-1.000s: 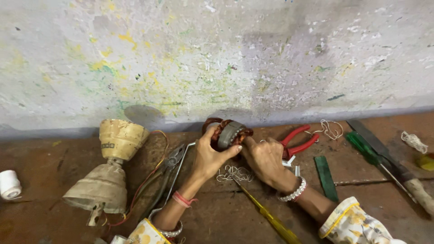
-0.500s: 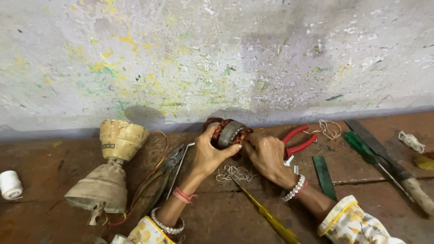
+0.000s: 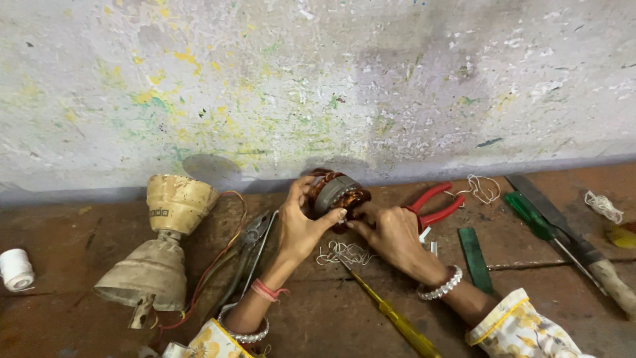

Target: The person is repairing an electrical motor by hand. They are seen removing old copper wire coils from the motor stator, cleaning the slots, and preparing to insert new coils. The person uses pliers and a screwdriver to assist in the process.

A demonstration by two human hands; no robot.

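A round motor stator with copper windings [image 3: 333, 191] stands on edge on the reddish floor near the wall. My left hand [image 3: 301, 222] wraps its left side, thumb reaching across the grey metal core. My right hand [image 3: 391, 233] touches its lower right side with the fingertips. Both wrists wear bangles. A small tangle of white thread [image 3: 341, 252] lies just under the stator, between my hands.
A yellow-handled screwdriver [image 3: 391, 316] lies below my hands. Grey pliers [image 3: 248, 246] and a dusty cream fan housing [image 3: 162, 248] with red wires lie to the left, a white thread spool [image 3: 16, 269] far left. Red-handled pliers [image 3: 434, 205], a green strip [image 3: 475, 258], a green screwdriver [image 3: 540, 227] and a file [image 3: 570, 238] lie right.
My hands have barely shifted on the stator. The view has drifted slightly.
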